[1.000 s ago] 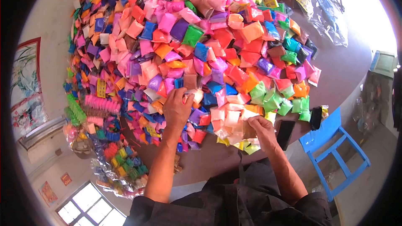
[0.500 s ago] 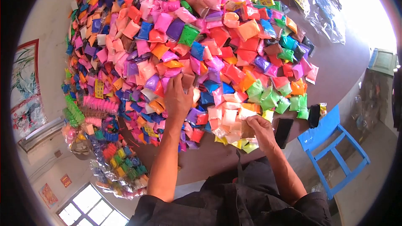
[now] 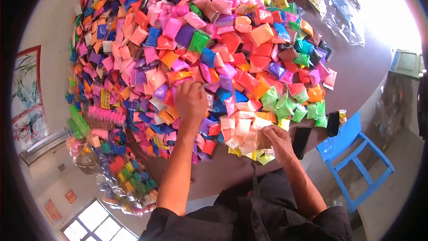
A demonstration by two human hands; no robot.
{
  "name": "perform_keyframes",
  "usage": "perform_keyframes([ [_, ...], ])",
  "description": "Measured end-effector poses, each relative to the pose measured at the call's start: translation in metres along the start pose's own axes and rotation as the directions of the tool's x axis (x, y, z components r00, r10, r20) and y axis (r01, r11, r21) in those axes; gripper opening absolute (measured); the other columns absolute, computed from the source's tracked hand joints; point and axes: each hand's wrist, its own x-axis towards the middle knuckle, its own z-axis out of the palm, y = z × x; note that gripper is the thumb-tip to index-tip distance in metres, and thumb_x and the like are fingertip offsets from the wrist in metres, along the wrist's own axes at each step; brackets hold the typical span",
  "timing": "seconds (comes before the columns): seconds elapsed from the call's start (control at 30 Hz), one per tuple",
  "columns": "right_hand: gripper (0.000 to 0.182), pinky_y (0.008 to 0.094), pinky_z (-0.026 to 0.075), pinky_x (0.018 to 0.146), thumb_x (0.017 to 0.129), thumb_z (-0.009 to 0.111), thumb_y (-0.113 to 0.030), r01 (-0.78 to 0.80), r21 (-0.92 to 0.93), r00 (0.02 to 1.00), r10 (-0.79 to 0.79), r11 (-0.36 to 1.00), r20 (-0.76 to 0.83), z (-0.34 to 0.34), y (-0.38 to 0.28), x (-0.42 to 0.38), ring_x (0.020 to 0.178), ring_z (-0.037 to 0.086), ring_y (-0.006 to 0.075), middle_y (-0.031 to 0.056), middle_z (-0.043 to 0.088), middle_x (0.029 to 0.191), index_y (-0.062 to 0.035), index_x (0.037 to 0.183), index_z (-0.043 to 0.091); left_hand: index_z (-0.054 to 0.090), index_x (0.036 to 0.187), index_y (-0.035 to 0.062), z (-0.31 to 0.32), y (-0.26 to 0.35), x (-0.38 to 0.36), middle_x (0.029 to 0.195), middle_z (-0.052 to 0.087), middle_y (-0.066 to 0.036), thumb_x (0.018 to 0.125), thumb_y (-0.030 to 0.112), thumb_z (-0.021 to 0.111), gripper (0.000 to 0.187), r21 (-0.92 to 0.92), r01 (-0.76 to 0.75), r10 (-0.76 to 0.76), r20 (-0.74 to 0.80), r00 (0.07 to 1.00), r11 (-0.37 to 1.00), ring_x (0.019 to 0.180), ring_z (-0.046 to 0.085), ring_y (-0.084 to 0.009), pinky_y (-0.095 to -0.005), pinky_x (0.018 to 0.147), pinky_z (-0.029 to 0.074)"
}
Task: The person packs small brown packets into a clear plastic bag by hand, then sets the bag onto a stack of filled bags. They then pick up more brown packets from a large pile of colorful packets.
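Observation:
My left hand [image 3: 191,103] reaches into a large heap of small, soft, colored plastic packets [image 3: 183,35]. Its fingers are curled down among pink, orange and purple ones, and whatever they grip is hidden beneath them. Lower right, my right hand [image 3: 279,140] is closed at the edge of a cluster of pale peach packets [image 3: 243,126]. A brown packet [image 3: 263,140] shows at its thumb and fingertips. Yellow packets [image 3: 265,156] lie just below this cluster, and light green packets [image 3: 286,106] lie above and to the right of it.
A black phone [image 3: 301,143] and a small black case [image 3: 333,124] rest on the dark round table [image 3: 356,78] to the right. Clear plastic bags [image 3: 345,20] lie at the far right. A blue chair [image 3: 356,160] stands beyond the edge. Bundled packets [image 3: 133,174] sit lower left.
The brown packet seen at my left fingertips is no longer visible there, and that hand's fingers have curled in lower. My right hand stays nearly in place beside the peach packets.

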Motion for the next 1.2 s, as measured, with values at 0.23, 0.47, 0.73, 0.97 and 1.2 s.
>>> perform_keyframes([
  [0.23, 0.022, 0.0247, 0.050, 0.072, 0.105, 0.067, -0.026, -0.044, 0.025, 0.998, 0.043, 0.999, 0.035, 0.002, -0.006, 0.000, 0.081, 0.062, 0.0066, -0.0013, 0.070, 0.092, -0.0043, 0.105, 0.074, 0.075, 0.111, -0.0010, -0.082, -0.023, -0.016, 0.089, 0.073, -0.004, 0.105, 0.031, 0.065, 0.034, -0.601, 0.705, -0.457, 0.542, 0.706, 0.376, 0.080, 0.069, -0.0103, -0.0273, 0.067, 0.057],
  [0.47, 0.026, 0.0244, 0.049, 0.074, 0.106, 0.065, -0.029, -0.052, 0.080, 0.997, 0.048, 0.995, 0.061, 0.018, 0.004, -0.004, 0.080, 0.060, 0.0070, -0.0022, 0.069, 0.090, -0.0044, 0.105, 0.074, 0.076, 0.106, 0.0010, -0.095, -0.018, -0.043, 0.086, 0.073, 0.000, 0.104, 0.033, 0.069, 0.033, -0.606, 0.726, -0.433, 0.587, 0.685, 0.326, 0.075, 0.067, -0.0061, -0.0231, 0.062, 0.055],
  [0.73, 0.028, 0.0356, 0.061, 0.087, 0.112, 0.054, -0.028, -0.160, 0.180, 0.986, 0.149, 0.971, 0.076, 0.012, 0.013, -0.009, 0.097, 0.071, 0.0155, 0.0043, 0.070, 0.110, -0.0038, 0.120, 0.066, 0.076, 0.104, -0.0006, -0.069, -0.012, -0.079, 0.085, 0.074, -0.002, 0.102, 0.033, 0.070, 0.034, -0.543, 0.733, -0.349, 0.649, 0.676, 0.410, 0.073, 0.065, -0.0078, -0.0251, 0.064, 0.052],
  [0.97, 0.035, 0.0325, 0.056, 0.081, 0.110, 0.058, -0.038, -0.145, 0.193, 0.988, 0.130, 0.970, 0.089, 0.024, 0.029, -0.034, 0.094, 0.068, 0.0125, 0.0011, 0.071, 0.109, -0.0079, 0.121, 0.072, 0.058, 0.145, -0.0005, -0.072, 0.013, -0.101, 0.121, 0.073, -0.014, 0.094, 0.034, 0.079, 0.065, -0.573, 0.537, -0.277, 0.481, 0.832, 0.619, 0.089, 0.071, -0.0198, -0.0330, 0.079, 0.056],
  [1.2, 0.033, 0.0310, 0.053, 0.079, 0.110, 0.058, -0.039, -0.144, 0.202, 0.979, 0.111, 0.969, 0.168, 0.054, 0.059, -0.070, 0.094, 0.067, 0.0102, -0.0009, 0.071, 0.107, -0.0114, 0.121, 0.071, 0.068, 0.128, -0.0003, -0.127, 0.060, -0.167, 0.109, 0.076, -0.013, 0.098, 0.038, 0.077, 0.050, -0.636, 0.616, -0.167, 0.621, 0.766, 0.465, 0.093, 0.072, -0.0196, -0.0331, 0.082, 0.056],
])
